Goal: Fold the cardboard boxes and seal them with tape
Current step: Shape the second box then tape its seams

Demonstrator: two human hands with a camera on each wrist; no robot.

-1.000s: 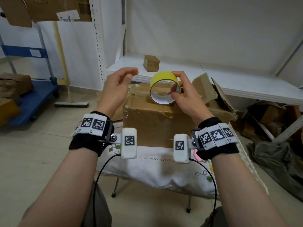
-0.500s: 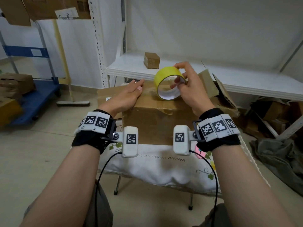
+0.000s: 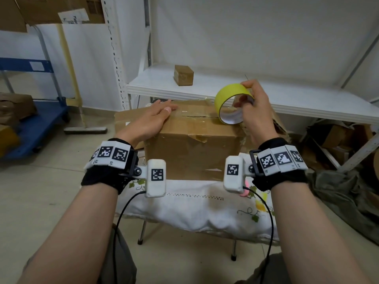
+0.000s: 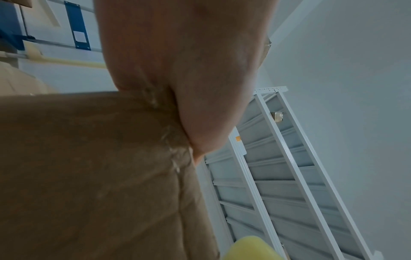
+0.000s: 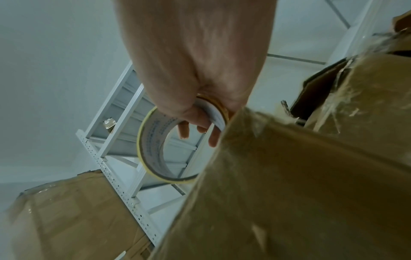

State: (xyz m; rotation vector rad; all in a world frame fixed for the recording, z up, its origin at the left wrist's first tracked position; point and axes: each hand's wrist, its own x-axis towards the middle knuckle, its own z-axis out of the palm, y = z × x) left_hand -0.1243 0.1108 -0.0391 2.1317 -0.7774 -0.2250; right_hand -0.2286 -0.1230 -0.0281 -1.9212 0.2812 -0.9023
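Note:
A brown cardboard box [image 3: 192, 148] with closed top flaps stands on a small cloth-covered table [image 3: 196, 203]. My left hand [image 3: 151, 117] lies flat, palm down, on the box's top left corner, fingers straight; in the left wrist view the palm [image 4: 189, 70] presses on the cardboard [image 4: 89, 176]. My right hand [image 3: 251, 105] grips a yellow tape roll [image 3: 229, 95] at the box's top right edge, fingers hooked through its core. The right wrist view shows the roll [image 5: 153, 147] held against the box edge [image 5: 289, 184].
A white shelf [image 3: 287, 99] behind the table carries a small brown box [image 3: 183, 75]. Flattened and crumpled cardboard [image 3: 336, 138] lies under it at right, with a dark cloth [image 3: 338, 191] on the floor. A blue cart [image 3: 34, 119] with boxes stands at left.
My left hand came down from the air and now lies flat on the box top. My right hand carried the tape roll rightward to the box's right edge.

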